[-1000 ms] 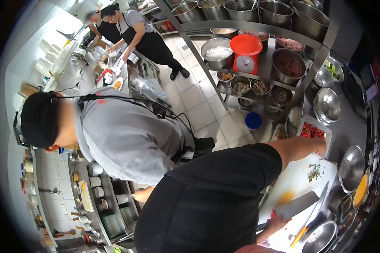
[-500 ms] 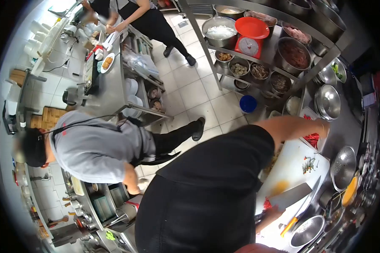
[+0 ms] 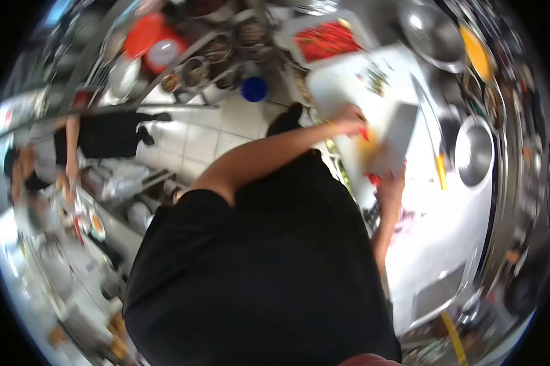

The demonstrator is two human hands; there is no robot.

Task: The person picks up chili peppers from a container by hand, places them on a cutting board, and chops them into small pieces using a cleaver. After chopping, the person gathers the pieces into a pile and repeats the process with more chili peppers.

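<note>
My left hand [image 3: 349, 121] is closed around something red that looks like a chilli [image 3: 364, 133], held over the white cutting board [image 3: 330, 82]. My right hand [image 3: 391, 186] grips a cleaver [image 3: 400, 134], its broad blade lying low across the board. Red pieces [image 3: 373, 179] sit beside the cleaver near my right hand. Small green stems [image 3: 377, 80] are scattered on the upper part of the board. A tray of red chillies [image 3: 327, 41] stands beyond the board's far end. Motion blur softens both hands.
A knife with a yellow handle [image 3: 441, 172] lies along the board's right side. Metal bowls [image 3: 474, 151] [image 3: 432, 36] stand close by. Behind are a shelf with a red scale [image 3: 164, 55], a blue container [image 3: 254, 89] and a co-worker in a black apron [image 3: 98, 137].
My left hand has moved from the chilli tray back over the board, now with something red in it. My right hand still holds the cleaver. The whole view has turned and shifted.
</note>
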